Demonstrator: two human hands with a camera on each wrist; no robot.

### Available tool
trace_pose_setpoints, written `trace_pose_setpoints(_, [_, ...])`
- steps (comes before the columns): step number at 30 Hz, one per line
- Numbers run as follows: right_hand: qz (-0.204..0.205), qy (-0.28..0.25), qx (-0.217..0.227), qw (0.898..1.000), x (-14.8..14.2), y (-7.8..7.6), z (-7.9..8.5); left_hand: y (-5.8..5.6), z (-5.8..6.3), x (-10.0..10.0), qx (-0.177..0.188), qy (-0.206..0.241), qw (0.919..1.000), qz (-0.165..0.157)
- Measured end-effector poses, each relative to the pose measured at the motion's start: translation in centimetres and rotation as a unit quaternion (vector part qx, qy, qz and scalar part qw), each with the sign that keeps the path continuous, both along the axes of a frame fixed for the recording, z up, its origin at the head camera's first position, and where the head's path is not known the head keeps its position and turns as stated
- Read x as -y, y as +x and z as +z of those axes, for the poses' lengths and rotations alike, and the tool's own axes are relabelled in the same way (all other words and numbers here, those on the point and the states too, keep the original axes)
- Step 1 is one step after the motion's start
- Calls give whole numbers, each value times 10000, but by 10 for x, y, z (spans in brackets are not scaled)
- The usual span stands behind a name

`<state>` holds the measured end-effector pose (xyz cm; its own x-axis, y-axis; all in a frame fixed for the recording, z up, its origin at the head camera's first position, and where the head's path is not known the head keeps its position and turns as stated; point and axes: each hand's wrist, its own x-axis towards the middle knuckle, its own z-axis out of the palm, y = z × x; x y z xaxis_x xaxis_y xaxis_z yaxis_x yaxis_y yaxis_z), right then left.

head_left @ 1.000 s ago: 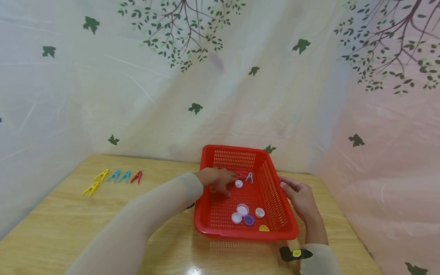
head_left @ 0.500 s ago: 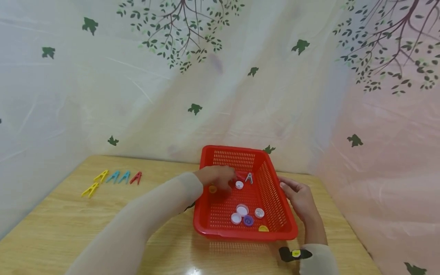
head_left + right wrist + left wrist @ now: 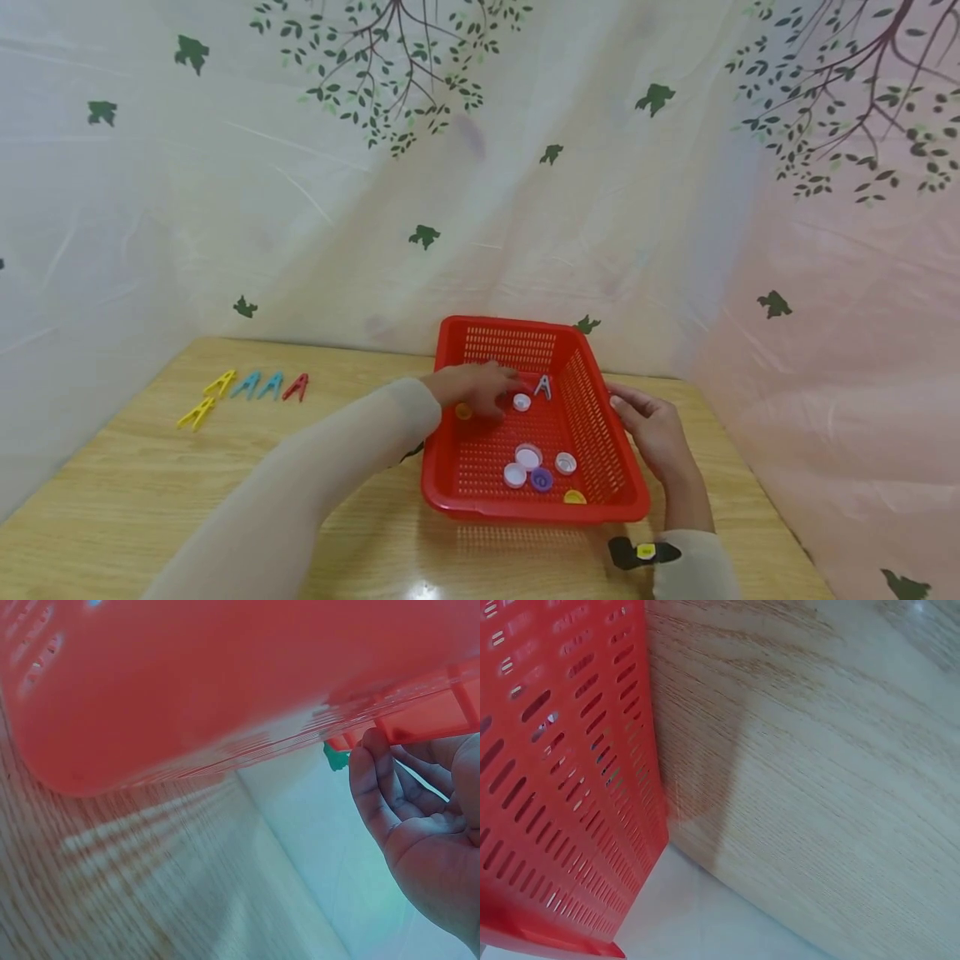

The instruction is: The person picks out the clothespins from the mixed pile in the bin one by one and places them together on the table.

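A red plastic basket (image 3: 536,512) stands on the table. My left hand (image 3: 483,390) is inside it near the back, fingers reaching over the floor. A white bottle cap (image 3: 522,402) and a grey clothespin (image 3: 543,387) lie just right of its fingertips. What is directly under those fingers is hidden. My right hand (image 3: 656,429) grips the basket's right rim, thumb on top; in the right wrist view, fingers (image 3: 375,776) curl up under the rim. Towards the basket's front lie several white caps (image 3: 528,457), a purple cap (image 3: 542,479) and a yellow cap (image 3: 574,497).
On the table's left lie two yellow clothespins (image 3: 197,412), two blue clothespins (image 3: 272,385) and a red clothespin (image 3: 297,387). A leaf-printed sheet (image 3: 337,208) hangs behind the wooden table (image 3: 112,475). The left wrist view shows the basket's slotted wall (image 3: 570,772).
The left hand's fingers drew in at the back of the basket, then reached out again. A red clothespin seen by them a second ago is now mostly hidden. The right hand stays on the rim.
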<state>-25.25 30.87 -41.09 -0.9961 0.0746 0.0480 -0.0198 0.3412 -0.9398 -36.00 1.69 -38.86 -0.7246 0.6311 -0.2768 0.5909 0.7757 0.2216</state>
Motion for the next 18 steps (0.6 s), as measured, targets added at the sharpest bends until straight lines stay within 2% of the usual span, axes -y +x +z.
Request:
trace_pose_setpoints(5, [-13,43,35,10000,0,-1,0,-2,1,1,-89,213,9995,-217])
trace_pose_setpoints(8, [-18,83,51,10000,0,-2,1,-1,3,2,21,374,9990,-237])
trace_pose_setpoints(14, [-22,51,57,10000,0,-2,1,4,5,3,286,309,9991,-106])
trace_pose_setpoints(18, [-3,47,29,10000,-1,-2,0,4,5,3,216,261,9992,-217])
